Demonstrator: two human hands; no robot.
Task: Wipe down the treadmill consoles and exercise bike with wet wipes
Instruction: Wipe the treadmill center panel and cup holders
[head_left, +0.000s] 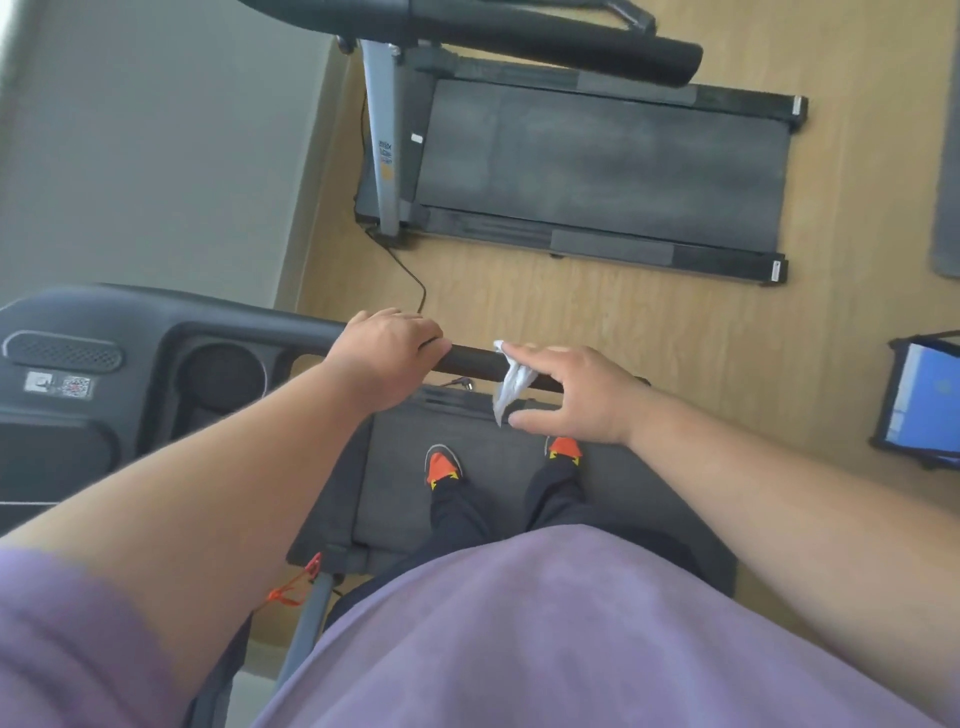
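- A light wood floor (597, 312) carries a second treadmill (597, 166) ahead, beside a pale wall (156, 130).
- The person stands on the near treadmill's belt (498, 499), orange shoes (441, 465) visible below a purple shirt (519, 634).
- The left hand (387, 353) has its grip curled over the black handrail (467, 361), next to the console (104, 374).
- The right hand (576, 392) lies further along the same rail, fingers fairly straight, grip pressing a crumpled white wet wipe (511, 382) against the bar; the wipe hangs down below it.
- A tablet (924, 400) with a blue screen sits at the right edge.
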